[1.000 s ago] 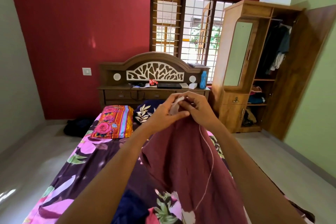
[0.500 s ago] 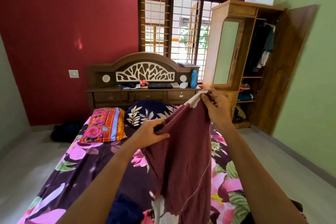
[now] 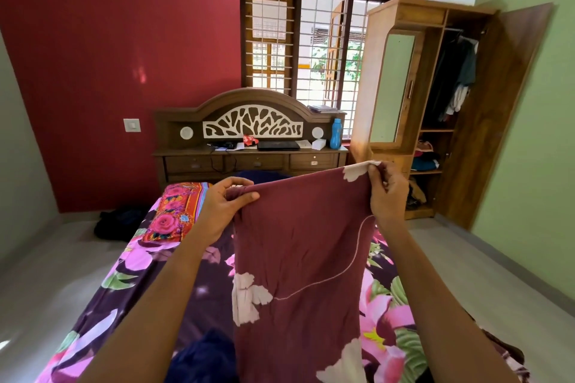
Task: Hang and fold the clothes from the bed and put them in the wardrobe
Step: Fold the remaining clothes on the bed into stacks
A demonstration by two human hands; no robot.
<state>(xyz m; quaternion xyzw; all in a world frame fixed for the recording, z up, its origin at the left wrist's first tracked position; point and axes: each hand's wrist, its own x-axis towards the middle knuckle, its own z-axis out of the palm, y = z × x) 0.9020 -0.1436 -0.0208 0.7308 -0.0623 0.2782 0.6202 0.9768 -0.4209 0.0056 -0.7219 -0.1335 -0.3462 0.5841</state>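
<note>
Cloth (image 3: 298, 242), maroon with pale flowers, now hangs spread above the bed (image 3: 130, 270). A second ago its top edge was bunched between two hands held together, and they have since drawn apart along it. It is probably opened flat now, ready for a first fold. Left hand (image 3: 222, 205) grips one top corner, thumb over curled fingers. Right hand (image 3: 387, 193) pinches the other corner, higher, on the bed's wardrobe (image 3: 404, 14) side. Both arms reach forward over the bed.
</note>
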